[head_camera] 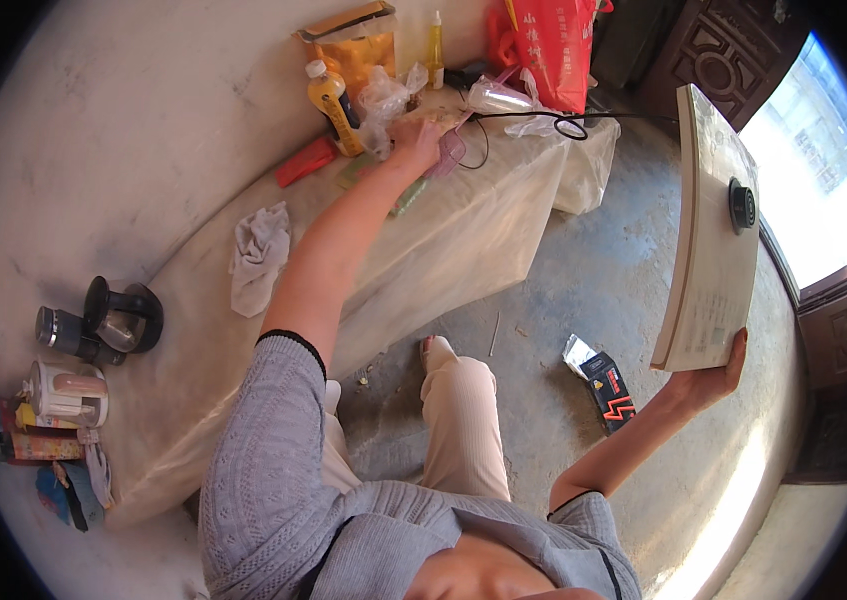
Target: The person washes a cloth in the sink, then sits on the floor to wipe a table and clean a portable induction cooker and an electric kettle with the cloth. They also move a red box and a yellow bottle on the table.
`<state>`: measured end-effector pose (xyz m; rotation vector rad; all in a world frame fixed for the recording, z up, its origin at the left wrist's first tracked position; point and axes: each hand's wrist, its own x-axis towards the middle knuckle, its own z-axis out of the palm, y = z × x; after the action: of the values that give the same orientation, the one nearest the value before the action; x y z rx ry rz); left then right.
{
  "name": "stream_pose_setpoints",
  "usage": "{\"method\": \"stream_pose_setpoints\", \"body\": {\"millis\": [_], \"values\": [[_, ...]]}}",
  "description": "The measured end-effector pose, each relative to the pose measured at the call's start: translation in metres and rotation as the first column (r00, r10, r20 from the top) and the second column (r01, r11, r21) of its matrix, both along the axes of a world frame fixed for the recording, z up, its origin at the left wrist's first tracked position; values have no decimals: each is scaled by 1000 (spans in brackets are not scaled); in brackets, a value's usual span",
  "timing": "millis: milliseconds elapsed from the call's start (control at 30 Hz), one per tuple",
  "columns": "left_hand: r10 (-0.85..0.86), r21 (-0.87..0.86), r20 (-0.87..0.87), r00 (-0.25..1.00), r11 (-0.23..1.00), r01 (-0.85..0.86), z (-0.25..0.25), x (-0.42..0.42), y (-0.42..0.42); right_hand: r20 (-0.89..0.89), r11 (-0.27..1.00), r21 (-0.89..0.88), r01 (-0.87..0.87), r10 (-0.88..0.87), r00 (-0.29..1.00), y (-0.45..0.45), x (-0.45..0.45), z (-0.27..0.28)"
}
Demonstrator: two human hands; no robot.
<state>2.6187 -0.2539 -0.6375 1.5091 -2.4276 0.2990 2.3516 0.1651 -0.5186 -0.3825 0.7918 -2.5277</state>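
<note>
With my right hand [712, 379] I hold up a flat, light-coloured electric appliance, apparently an induction cooker [716, 277], by its lower edge. It stands on end in the air, and a black round knob [743, 205] sits on its face. A black cable [572, 127] runs from behind it to the covered table [468, 217]. My left hand [417, 142] reaches over the table's far part, beside a clear plastic bag [384, 101] and a pink mesh plastic thing [451, 150]. Its fingers are partly hidden, so its grip is unclear. A yellow-capless-looking drink bottle with a white cap [335, 109] stands close by.
A grey cloth [260, 259], a red packet [306, 161], a glass pot with black handle [123, 315] and a white-lidded jug [67, 394] are on the table. A red bag [554, 52] stands at its far end. A black box [607, 390] lies on the floor.
</note>
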Motion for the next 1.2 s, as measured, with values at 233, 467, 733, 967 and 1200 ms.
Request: {"method": "stream_pose_setpoints", "body": {"millis": [233, 467, 733, 967, 1200], "values": [[-136, -268, -34, 990, 956, 122, 7, -40, 9, 11, 980, 165, 114, -117, 993, 5, 10, -11], [55, -221, -155, 986, 971, -89, -6, -72, -2, 15, 915, 312, 257, -275, 961, 19, 13, -15], [138, -79, -125, 982, 986, -149, -1, -54, -29, 19, 893, 355, 278, -304, 953, 22, 15, -19], [85, -104, -130, 988, 990, -99, -12, -33, -43, -65, 792, 409, 453, -470, 880, 33, 8, -22], [-310, -214, -166, 936, 938, 272, -17, -56, -1, 64, 881, 357, 311, -355, 933, 35, 13, -28]]}}
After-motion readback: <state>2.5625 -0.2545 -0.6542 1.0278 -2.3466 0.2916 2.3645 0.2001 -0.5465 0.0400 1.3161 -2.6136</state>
